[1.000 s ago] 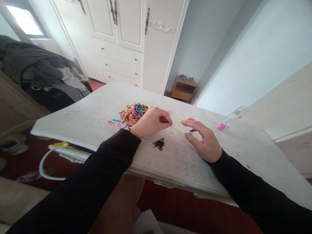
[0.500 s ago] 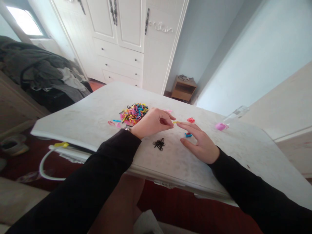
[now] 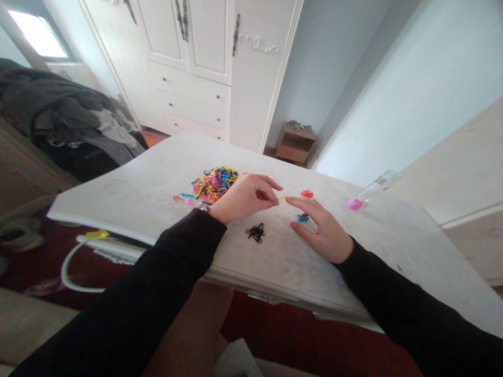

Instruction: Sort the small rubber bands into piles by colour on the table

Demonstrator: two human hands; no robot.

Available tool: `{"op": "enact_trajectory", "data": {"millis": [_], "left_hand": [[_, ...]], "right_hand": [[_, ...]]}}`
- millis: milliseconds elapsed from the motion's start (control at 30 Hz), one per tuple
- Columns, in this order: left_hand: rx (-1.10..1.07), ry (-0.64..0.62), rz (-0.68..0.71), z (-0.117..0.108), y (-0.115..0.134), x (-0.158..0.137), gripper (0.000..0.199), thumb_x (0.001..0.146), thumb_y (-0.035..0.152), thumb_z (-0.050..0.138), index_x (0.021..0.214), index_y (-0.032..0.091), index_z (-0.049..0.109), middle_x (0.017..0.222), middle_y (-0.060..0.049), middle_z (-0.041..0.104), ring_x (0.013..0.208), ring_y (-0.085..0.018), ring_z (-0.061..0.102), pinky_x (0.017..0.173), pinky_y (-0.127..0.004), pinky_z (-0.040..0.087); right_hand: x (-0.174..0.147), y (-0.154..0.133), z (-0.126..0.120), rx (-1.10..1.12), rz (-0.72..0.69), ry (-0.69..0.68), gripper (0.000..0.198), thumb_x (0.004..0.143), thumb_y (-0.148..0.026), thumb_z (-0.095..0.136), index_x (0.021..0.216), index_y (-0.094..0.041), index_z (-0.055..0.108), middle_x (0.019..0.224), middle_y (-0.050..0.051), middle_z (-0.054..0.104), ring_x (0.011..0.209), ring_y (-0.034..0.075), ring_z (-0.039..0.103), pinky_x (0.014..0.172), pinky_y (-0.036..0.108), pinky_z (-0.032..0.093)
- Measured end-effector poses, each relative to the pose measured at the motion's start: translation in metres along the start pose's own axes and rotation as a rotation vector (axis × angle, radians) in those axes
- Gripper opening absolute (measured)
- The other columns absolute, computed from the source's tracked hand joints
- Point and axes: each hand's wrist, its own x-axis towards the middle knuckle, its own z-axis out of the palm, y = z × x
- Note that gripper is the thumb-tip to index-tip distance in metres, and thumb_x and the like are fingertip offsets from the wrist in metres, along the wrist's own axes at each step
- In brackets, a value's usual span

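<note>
Thumb and forefinger of my left hand (image 3: 251, 196) pinch one end of a small yellow elastic band (image 3: 283, 198) above the white table. The fingertips of my right hand (image 3: 320, 228) touch its other end, with fingers stretched out and thumb apart. A mixed pile of coloured elastic bands (image 3: 216, 183) lies behind my left wrist, with a few loose ones beside it. Black bands (image 3: 256, 233) form a small heap nearer me. Small groups of blue bands (image 3: 303, 218) and red bands (image 3: 307, 193) lie near my right hand, the blue ones partly hidden by it.
The white table (image 3: 129, 183) spans the middle of the view. A clear container with a pink end (image 3: 357, 203) lies at its right back. Beyond are a white wardrobe (image 3: 192, 104) and a small wooden cabinet (image 3: 294, 144). Dark clothes (image 3: 66, 115) are heaped at the left.
The yellow band shows slightly more between my two hands. Both hands stay almost in the same place, and the view has shifted a little.
</note>
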Motion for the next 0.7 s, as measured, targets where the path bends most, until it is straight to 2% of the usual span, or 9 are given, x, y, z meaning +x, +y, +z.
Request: {"op": "enact_trajectory", "data": {"millis": [100,233,367,533,700], "left_hand": [[-0.007,-0.018,0.014,0.0009,0.0009,-0.0012,0.012,0.082,0.015,0.076,0.073,0.019,0.083,0.099,-0.01,0.082,0.093,-0.02,0.078,0.084,-0.029,0.063],[-0.015,-0.038,-0.002,0.0025,-0.0013,-0.0022,0.011,0.082,0.015,0.076,0.076,0.018,0.084,0.095,-0.01,0.082,0.094,-0.021,0.078,0.082,-0.028,0.063],[-0.019,-0.038,-0.037,0.0025,-0.0028,-0.0013,0.009,0.08,0.013,0.076,0.079,0.017,0.084,0.091,-0.008,0.083,0.085,-0.019,0.078,0.075,-0.026,0.061],[0.02,-0.036,-0.077,0.0019,-0.0017,-0.0002,0.008,0.08,0.014,0.075,0.08,0.017,0.083,0.078,-0.005,0.081,0.073,-0.016,0.075,0.068,-0.024,0.056],[0.079,0.06,-0.178,-0.0006,-0.0048,0.0007,0.008,0.079,0.016,0.075,0.077,0.015,0.083,0.075,-0.006,0.08,0.069,-0.017,0.073,0.066,-0.025,0.055]], "right_hand": [[-0.0001,0.0011,0.0005,-0.034,-0.01,0.009,0.047,0.096,-0.029,0.064,0.142,-0.021,0.063,0.14,0.015,0.068,0.13,0.033,0.063,0.112,0.059,0.052],[-0.0002,-0.0008,0.0009,-0.034,-0.062,-0.012,0.049,0.096,-0.027,0.063,0.144,-0.023,0.061,0.142,0.015,0.066,0.131,0.032,0.062,0.113,0.058,0.052],[0.0001,-0.0035,0.0002,-0.011,-0.118,-0.016,0.052,0.096,-0.024,0.062,0.148,-0.023,0.057,0.144,0.014,0.065,0.132,0.03,0.061,0.113,0.056,0.052],[-0.0002,-0.0039,-0.0007,0.005,-0.093,-0.036,0.054,0.096,-0.024,0.064,0.149,-0.025,0.057,0.145,0.013,0.064,0.132,0.03,0.062,0.113,0.054,0.052],[-0.0007,-0.0041,-0.0018,0.003,-0.067,-0.007,0.047,0.096,-0.025,0.063,0.143,-0.027,0.062,0.146,0.013,0.065,0.134,0.031,0.062,0.11,0.056,0.054]]}}
